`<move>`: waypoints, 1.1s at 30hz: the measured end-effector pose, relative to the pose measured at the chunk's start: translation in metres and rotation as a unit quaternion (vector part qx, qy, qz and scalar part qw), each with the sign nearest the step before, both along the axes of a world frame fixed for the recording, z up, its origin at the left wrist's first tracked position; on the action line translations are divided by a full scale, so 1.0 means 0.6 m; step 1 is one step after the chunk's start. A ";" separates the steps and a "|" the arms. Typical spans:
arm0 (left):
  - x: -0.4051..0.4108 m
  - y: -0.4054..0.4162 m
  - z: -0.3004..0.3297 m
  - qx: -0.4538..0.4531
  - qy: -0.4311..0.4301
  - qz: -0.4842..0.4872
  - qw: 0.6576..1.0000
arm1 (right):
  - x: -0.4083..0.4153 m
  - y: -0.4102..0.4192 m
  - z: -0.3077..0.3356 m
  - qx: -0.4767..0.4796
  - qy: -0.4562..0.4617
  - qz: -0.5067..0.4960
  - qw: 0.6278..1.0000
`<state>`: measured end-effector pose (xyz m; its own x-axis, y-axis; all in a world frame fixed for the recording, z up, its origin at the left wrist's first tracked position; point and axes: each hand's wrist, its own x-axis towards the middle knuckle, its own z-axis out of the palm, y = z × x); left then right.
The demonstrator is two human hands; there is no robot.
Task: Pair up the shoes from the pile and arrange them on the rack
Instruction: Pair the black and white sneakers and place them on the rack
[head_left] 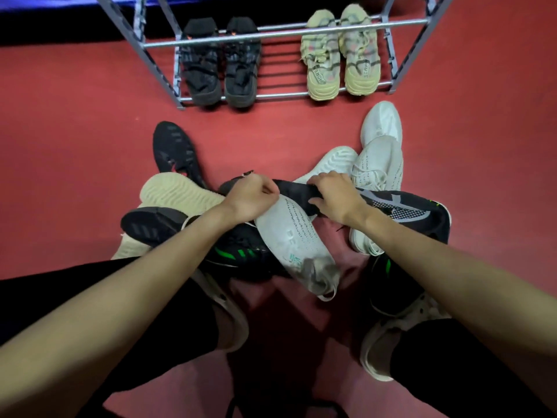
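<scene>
A pile of mixed shoes lies on the red floor in front of me. My left hand (251, 196) is closed on the heel of a black shoe (232, 186) in the middle of the pile. My right hand (336, 193) grips the collar of a black sneaker with grey mesh (407, 209) that stretches to the right. A white perforated sneaker (297, 242) lies between my forearms. On the metal rack (271, 39) stand a black pair (221, 64) at the left and a beige pair (342, 55) at the right.
Around the pile lie a black shoe (174, 150), a beige upturned sole (177, 191), white sneakers (381, 146) and black shoes with green marks (235, 256). My own feet in white shoes (388, 336) sit at the bottom. A gap separates the two pairs on the rack.
</scene>
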<state>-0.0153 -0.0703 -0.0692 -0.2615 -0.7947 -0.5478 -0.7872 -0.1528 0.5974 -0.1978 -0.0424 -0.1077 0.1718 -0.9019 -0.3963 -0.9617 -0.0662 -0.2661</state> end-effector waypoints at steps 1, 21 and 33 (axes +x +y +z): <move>0.003 0.002 0.004 -0.002 0.003 0.013 1.000 | 0.005 -0.003 0.006 -0.029 -0.009 -0.013 0.999; 0.046 -0.009 0.044 0.123 0.245 0.341 0.899 | -0.093 0.089 0.133 -0.392 -0.073 0.082 0.913; 0.032 0.017 0.084 0.256 0.316 0.270 0.873 | -0.155 0.091 0.116 -0.311 -0.052 -0.187 0.930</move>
